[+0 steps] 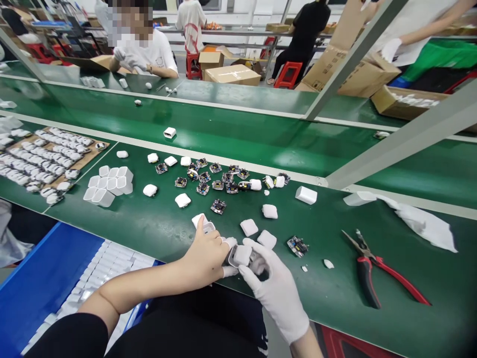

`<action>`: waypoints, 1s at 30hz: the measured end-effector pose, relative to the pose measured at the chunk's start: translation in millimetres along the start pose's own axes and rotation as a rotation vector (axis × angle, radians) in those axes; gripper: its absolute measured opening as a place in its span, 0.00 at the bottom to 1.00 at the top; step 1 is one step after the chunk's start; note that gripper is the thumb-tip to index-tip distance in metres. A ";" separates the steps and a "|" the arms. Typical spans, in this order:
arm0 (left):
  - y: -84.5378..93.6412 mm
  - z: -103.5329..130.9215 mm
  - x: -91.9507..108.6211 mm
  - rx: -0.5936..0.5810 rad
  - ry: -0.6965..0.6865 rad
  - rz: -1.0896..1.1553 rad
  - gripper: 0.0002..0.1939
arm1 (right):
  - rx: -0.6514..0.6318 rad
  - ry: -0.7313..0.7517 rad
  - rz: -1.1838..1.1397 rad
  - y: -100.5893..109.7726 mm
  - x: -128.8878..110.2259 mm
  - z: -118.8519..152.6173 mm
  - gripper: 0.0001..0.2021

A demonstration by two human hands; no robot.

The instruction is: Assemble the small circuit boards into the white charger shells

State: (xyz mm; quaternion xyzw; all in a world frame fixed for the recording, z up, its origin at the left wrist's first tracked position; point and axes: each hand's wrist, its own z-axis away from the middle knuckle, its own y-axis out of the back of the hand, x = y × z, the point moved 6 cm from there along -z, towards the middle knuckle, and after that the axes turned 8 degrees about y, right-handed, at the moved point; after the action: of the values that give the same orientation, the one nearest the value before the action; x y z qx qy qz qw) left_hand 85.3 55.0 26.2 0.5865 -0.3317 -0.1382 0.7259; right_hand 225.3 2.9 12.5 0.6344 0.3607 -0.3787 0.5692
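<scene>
My left hand [206, 251], with white covers on some fingertips, grips a small open-ended white plastic housing [232, 257] near the table's front edge. Its index finger points out over another white housing [208, 227] lying on the table. My right hand [276, 286], in a white glove, closes its thumb and fingers round a rounded white piece [243, 255] at the housing's mouth. How deep the piece sits inside I cannot tell. Just beyond my right hand lie white rounded pieces [249, 227]. A small circuit board [297, 245] rests to the right.
Red-handled pliers [367, 258] lie open at right. Circuit boards [204, 177] cluster mid-table; stacked white housings [108, 186] stand left, beside a board of white assemblies [44, 154]. A blue bin [44, 263] of white parts is at lower left. A metal post [402, 134] slants at right. A co-worker [156, 54] sits opposite.
</scene>
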 end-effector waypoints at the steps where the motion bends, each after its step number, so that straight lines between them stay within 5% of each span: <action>1: 0.1 -0.6 0.3 0.004 0.006 0.008 0.17 | 0.019 0.112 0.091 1.7 -7.4 -1.3 0.20; 5: -1.9 -1.7 0.9 0.034 0.022 0.025 0.17 | 0.029 0.370 0.306 -0.6 -28.5 -1.9 0.18; 15: -0.4 2.3 1.8 0.181 -0.017 0.011 0.17 | 0.095 0.494 0.500 -0.4 -41.8 1.7 0.18; 30: -4.0 3.5 2.5 0.205 0.012 0.046 0.14 | 0.076 0.349 0.320 -7.6 -25.5 -2.4 0.19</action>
State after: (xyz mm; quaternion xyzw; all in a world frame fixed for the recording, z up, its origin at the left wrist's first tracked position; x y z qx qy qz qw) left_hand 85.6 49.8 23.5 0.6507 -0.3530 -0.0835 0.6671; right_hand 207.2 5.3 32.0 0.7603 0.3340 -0.1814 0.5268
